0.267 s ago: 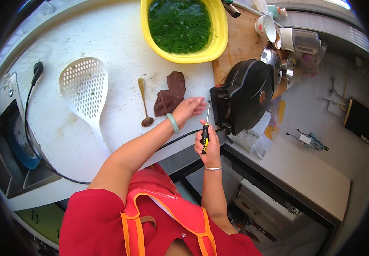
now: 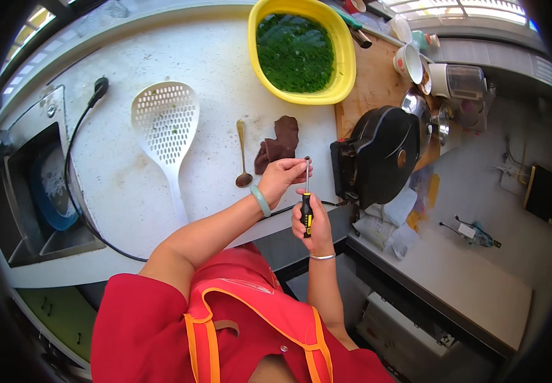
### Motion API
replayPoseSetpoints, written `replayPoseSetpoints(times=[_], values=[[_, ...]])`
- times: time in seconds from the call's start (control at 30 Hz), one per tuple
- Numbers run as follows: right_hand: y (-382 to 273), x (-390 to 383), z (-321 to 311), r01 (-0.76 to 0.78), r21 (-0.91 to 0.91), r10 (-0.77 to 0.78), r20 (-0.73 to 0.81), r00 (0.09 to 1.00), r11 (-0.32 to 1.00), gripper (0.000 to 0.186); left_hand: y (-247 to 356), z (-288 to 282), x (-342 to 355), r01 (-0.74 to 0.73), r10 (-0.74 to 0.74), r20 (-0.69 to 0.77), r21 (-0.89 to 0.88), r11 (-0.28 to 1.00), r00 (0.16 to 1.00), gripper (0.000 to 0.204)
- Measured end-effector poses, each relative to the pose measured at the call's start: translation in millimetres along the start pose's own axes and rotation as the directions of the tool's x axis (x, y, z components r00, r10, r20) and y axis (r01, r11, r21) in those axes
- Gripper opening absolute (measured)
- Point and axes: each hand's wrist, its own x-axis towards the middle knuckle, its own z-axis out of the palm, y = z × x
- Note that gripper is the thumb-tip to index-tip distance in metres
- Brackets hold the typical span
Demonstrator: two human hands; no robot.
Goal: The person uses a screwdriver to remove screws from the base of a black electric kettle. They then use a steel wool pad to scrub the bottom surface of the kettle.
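Note:
My right hand [image 2: 313, 225] is wrapped round the black and yellow handle of a screwdriver [image 2: 308, 207], whose shaft points away from me. Thumb and fingers of my left hand [image 2: 282, 179] are pinched together at the screwdriver's tip, where a small dark piece shows, too small to name. Right of both hands stands a black round-lidded electric appliance [image 2: 381, 156], closed and tilted on its side, apart from the tip. A crumpled brown cloth [image 2: 278, 145] lies just beyond my left hand, with a metal spoon [image 2: 242, 153] to its left.
A white slotted skimmer [image 2: 167, 127] lies on the white counter [image 2: 113, 172]. At the back, a yellow basin [image 2: 347, 80] holds chopped greens in water. A black cable with a plug [image 2: 99, 89] runs beside the sink [image 2: 17, 252]. Bowls [image 2: 407, 62] stand on the wooden board [image 2: 368, 73].
My left hand has closed from loosely spread fingers into a pinch at the screwdriver's tip. The screwdriver now sits farther from the appliance. The whole view has shifted.

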Motion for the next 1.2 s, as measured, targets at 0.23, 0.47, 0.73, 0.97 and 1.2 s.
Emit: replayPoseSetpoints(times=[0.23,0.47,0.73,0.97,1.2], values=[[9.5,-12.2,24.0,-0.084,-0.249,0.143,0.232,0.962,0.965,0.037,40.4,-16.8,-37.1,-0.114,0.089,-0.141,-0.182,0.977,0.986,0.021],[14.4,-8.5,9.4,-0.019,-0.139,0.046,0.193,0.98,0.99,0.037,66.5,-29.0,-24.5,-0.194,0.209,-0.39,0.079,0.978,0.897,0.023],[-1.9,4.3,-30.5,0.032,0.027,-0.034,0.051,0.998,0.999,0.026,7.9,-11.8,-1.8,-0.393,0.587,0.089,0.82,0.415,0.805,0.02],[-33.5,27.7,-37.7,-0.047,-0.067,0.05,0.054,0.997,0.997,0.017,34.2,-11.4,28.8,-0.16,0.362,0.297,0.918,-0.361,0.884,0.029],[-21.5,49.4,-43.8,0.12,-0.005,-0.12,-0.096,0.988,0.993,0.031,38.9,21.8,-9.1,-0.377,0.298,0.396,0.918,-0.12,0.869,0.036]])
